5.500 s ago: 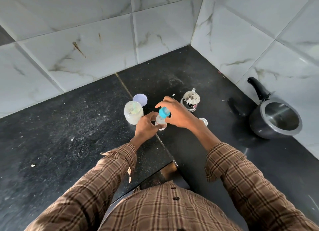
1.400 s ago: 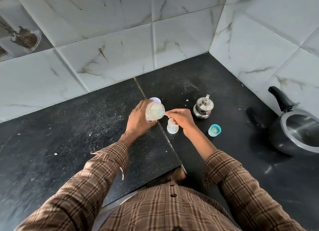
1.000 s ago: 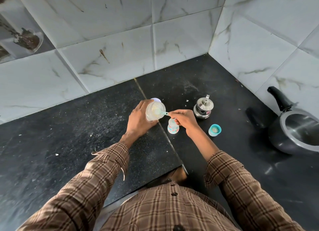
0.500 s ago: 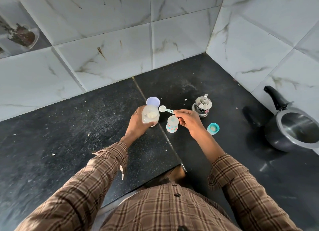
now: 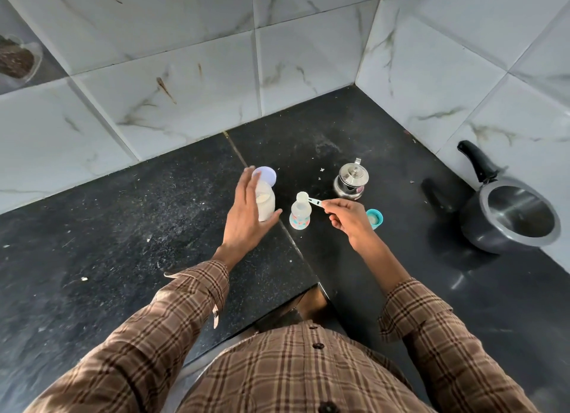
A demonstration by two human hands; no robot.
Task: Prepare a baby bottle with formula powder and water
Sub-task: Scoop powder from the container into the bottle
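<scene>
A small baby bottle point(image 5: 300, 215) with a coloured base stands open on the black counter. My right hand point(image 5: 345, 216) pinches the handle of a light blue scoop point(image 5: 308, 198), whose bowl sits right over the bottle's mouth. The clear formula jar point(image 5: 266, 202) with white powder stands upright to the left of the bottle. My left hand point(image 5: 246, 218) is beside the jar with fingers spread, the thumb near its base, not gripping it. The bottle's teal cap with teat point(image 5: 374, 218) lies just right of my right hand.
The jar's pale lid point(image 5: 266, 175) lies behind the jar. A small steel pot with lid point(image 5: 352, 178) stands behind the bottle. A dark cooker pan point(image 5: 510, 218) with a black handle sits at the right wall. The counter's front edge point(image 5: 290, 301) has a notch near my body.
The scoop came out of the jar and moved right to the bottle's mouth. The jar was set down upright and my left hand let go of it.
</scene>
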